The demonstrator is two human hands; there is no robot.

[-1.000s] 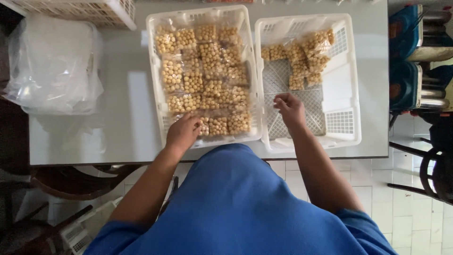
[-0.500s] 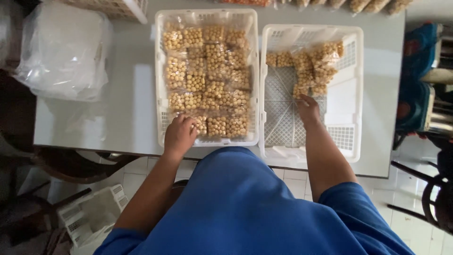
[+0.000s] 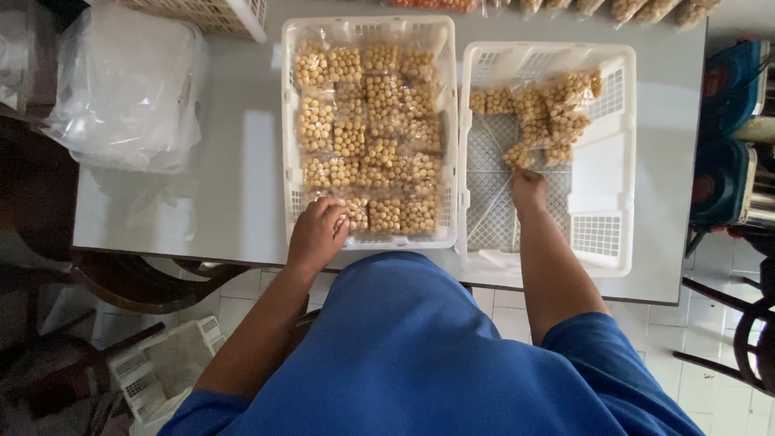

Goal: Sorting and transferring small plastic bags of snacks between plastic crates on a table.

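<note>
Two white slotted crates stand side by side on a grey table. The left crate (image 3: pixel 288 121) is packed with clear packets of round yellow-brown snacks (image 3: pixel 367 121). My left hand (image 3: pixel 317 234) curls over a packet at its near left corner. The right crate (image 3: pixel 613 161) holds several of the same packets (image 3: pixel 549 109) heaped at its far end, and its near half shows bare mesh. My right hand (image 3: pixel 529 192) is inside this crate, fingers closed on the nearest packet (image 3: pixel 517 156) at the edge of the heap.
A pile of clear plastic bags (image 3: pixel 121 85) lies on the table's left. Another white basket (image 3: pixel 218 12) and more snack packets (image 3: pixel 630 8) line the far edge. A dark chair (image 3: pixel 726 323) and blue machines (image 3: pixel 726 121) stand right, and a white crate (image 3: pixel 161 367) sits on the floor.
My right hand has moved away from me along the right crate up to the heap of packets. My left hand stays at the near left corner of the full crate.
</note>
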